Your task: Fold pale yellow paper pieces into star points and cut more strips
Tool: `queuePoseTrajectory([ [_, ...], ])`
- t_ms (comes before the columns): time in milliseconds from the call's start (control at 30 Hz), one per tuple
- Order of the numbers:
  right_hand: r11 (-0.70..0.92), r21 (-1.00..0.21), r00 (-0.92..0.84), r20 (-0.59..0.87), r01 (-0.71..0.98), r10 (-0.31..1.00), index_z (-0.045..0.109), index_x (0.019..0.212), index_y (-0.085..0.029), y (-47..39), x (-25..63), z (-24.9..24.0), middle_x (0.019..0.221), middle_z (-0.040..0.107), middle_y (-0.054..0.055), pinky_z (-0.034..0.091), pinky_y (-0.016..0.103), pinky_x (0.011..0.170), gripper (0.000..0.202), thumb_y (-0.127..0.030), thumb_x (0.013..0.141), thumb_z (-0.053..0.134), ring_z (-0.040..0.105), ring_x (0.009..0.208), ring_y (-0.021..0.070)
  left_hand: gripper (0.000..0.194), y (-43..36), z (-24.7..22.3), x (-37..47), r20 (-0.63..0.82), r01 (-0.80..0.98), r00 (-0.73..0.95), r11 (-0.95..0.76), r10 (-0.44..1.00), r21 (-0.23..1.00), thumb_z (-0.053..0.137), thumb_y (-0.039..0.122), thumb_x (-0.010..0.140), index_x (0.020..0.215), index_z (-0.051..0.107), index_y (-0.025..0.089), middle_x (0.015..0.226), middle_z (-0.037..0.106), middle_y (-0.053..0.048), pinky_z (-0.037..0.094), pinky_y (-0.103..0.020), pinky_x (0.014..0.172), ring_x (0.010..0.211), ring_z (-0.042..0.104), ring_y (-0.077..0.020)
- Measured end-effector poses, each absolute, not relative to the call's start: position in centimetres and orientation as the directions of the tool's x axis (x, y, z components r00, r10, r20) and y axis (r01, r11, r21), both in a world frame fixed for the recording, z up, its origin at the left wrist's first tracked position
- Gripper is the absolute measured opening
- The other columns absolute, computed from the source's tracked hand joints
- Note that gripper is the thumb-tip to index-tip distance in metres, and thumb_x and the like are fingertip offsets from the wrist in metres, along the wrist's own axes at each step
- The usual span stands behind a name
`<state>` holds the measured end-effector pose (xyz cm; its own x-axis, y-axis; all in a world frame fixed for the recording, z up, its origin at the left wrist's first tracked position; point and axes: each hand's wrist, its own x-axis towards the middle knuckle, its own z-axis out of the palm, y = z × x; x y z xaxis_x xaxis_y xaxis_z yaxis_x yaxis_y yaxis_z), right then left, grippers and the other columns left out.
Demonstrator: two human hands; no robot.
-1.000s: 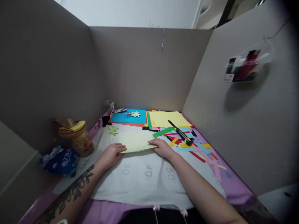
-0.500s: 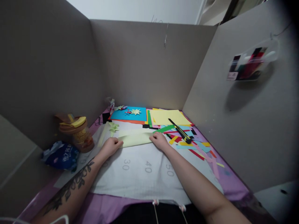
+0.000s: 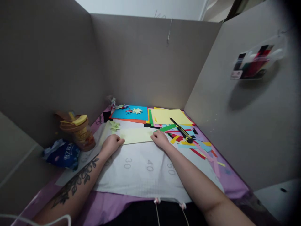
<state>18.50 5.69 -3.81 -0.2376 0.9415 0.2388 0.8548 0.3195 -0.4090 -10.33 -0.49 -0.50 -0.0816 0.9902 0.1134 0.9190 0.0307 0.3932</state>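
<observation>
A pale yellow-green strip of paper (image 3: 137, 136) lies across the white mat (image 3: 138, 179), stretched between both hands. My left hand (image 3: 113, 143) is closed on its left end, thumb along the edge. At the opposite end my right hand (image 3: 161, 139) grips the paper with curled fingers. Small light-green folded paper pieces (image 3: 114, 126) rest just beyond my left hand. A black and yellow utility knife (image 3: 182, 130) lies to the right of my right hand, on top of scattered coloured paper strips (image 3: 199, 147).
Behind the strip lie a blue sheet (image 3: 124, 115) bearing paper stars (image 3: 137, 110) and a stack with a yellow sheet (image 3: 170, 116) on top. On the left stand a brown cup (image 3: 82, 133) and a blue packet (image 3: 64, 155). Grey panels (image 3: 143, 62) enclose the table.
The paper strip, raised and bent along its far side before, now lies flatter between the hands. Both hands keep their hold at its ends. The view has tilted slightly.
</observation>
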Motion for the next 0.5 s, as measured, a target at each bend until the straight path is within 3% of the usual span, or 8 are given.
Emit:
queuePoseTrajectory([
  [267,0.359,-0.476,-0.311,0.18,0.803,0.933,0.047,0.053,-0.017,6.0,19.1,-2.7,0.066,0.047,0.001,0.03,0.024,0.062,0.025,-0.019,0.078,0.046,0.044,0.069,0.0144,0.032,-0.6,-0.5,-10.2,0.139,0.926,-0.075,0.017,0.987,0.378,0.054,0.045,0.075,0.06,0.061,0.017,0.069,0.063,-0.005,0.026,-0.026,0.052,0.062,0.053,-0.0169],
  [500,0.385,-0.52,-0.354,0.163,0.762,0.921,0.039,0.051,-0.018,5.9,19.6,-2.0,0.066,0.045,0.0,0.029,0.023,0.057,0.025,-0.019,0.074,0.046,0.042,0.064,0.0123,0.029,-0.4,-0.7,-10.7,0.166,0.936,0.002,-0.06,0.986,0.346,0.051,0.04,0.078,0.063,0.06,0.017,0.074,0.063,-0.006,0.03,-0.026,0.056,0.067,0.054,-0.0182],
])
